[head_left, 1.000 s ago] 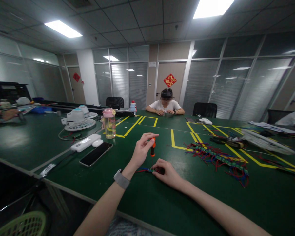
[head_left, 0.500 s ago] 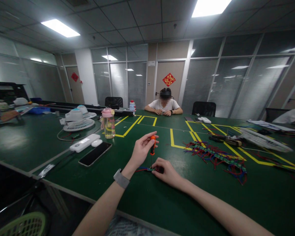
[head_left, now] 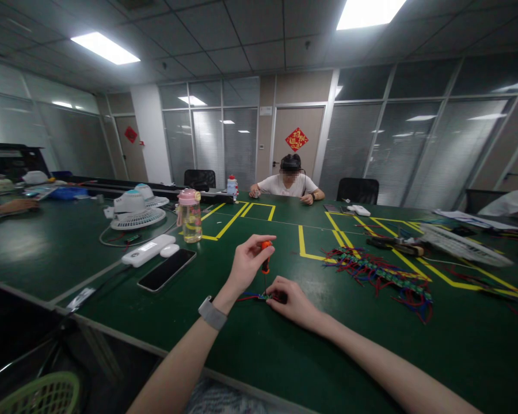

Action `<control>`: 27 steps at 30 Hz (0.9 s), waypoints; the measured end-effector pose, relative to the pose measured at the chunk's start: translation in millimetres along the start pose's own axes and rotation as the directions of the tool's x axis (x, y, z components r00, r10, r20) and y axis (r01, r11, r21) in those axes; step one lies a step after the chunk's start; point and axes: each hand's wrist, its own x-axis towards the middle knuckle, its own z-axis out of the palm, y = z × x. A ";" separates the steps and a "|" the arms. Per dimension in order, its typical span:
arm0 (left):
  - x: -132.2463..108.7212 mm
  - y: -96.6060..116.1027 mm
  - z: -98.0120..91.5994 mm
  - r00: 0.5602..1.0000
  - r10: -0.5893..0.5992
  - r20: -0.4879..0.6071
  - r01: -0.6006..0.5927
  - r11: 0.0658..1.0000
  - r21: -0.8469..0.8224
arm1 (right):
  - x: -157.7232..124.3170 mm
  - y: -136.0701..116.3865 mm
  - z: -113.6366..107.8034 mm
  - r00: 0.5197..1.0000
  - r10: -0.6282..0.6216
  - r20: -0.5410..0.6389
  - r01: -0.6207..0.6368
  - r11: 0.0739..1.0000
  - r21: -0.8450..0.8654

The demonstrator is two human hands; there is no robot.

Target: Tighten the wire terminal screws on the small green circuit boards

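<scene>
My left hand [head_left: 247, 265] pinches the orange handle of a small screwdriver [head_left: 266, 257], held upright with its tip down on a small part. My right hand [head_left: 294, 302] lies on the green table [head_left: 250, 351] with its fingers closed on that small part with red and blue wires [head_left: 254, 297]. A grey watch sits on my left wrist.
A pile of red and blue wired boards [head_left: 382, 276] lies to the right. A black phone [head_left: 167, 270], a white power bank [head_left: 148, 250], a pink-capped bottle [head_left: 190, 215] and small fans [head_left: 133, 210] stand to the left. A person [head_left: 290, 185] sits across the table.
My hands have stayed in place on the screwdriver and the part. The person across the table has moved their hands apart.
</scene>
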 end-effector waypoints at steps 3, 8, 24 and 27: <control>1.0 -1.4 -1.6 0.997 0.068 -0.046 -0.065 0.996 0.054 | 0.1 1.3 0.4 1.000 0.001 -0.001 -0.001 1.000 -0.001; 0.2 -2.2 0.9 0.995 -0.034 0.089 0.046 0.988 -0.146 | 0.3 -0.1 -0.1 1.000 -0.003 -0.004 0.003 1.000 0.009; 0.4 -0.7 -0.4 1.000 0.009 -0.018 -0.008 1.000 0.030 | 0.6 3.1 2.1 1.000 -0.019 -0.011 0.019 1.000 -0.004; 0.9 -1.3 -2.4 0.995 0.072 -0.063 -0.064 0.989 0.131 | 0.2 3.4 1.9 1.000 -0.017 -0.008 0.017 1.000 -0.006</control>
